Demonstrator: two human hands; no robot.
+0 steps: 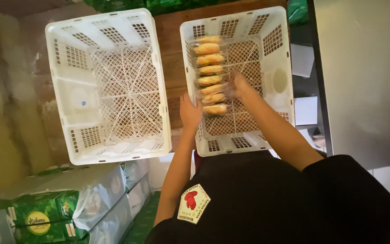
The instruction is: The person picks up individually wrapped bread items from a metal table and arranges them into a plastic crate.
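At the far left bottom sit green printed cardboard boxes partly wrapped in clear plastic film. Above them stands a white plastic lattice crate, its mesh floor bare, resting on a dark wooden surface that shows between it and the next crate. Just to the right stands a second white plastic lattice crate. Along this crate's left inner wall runs a row of golden-brown bread rolls in clear plastic wrappers, packed side by side from the far end toward the near end.

The left hand rests at the crate's left rim, beside the nearest rolls; its fingers curl against the wall and the row's end, but how firmly they grip cannot be told. The right hand is inside the crate, fingers half closed and pressing against the right side of the row of wrapped rolls near its middle. Both bare forearms reach from a black garment bearing a white diamond-shaped patch with a red emblem.
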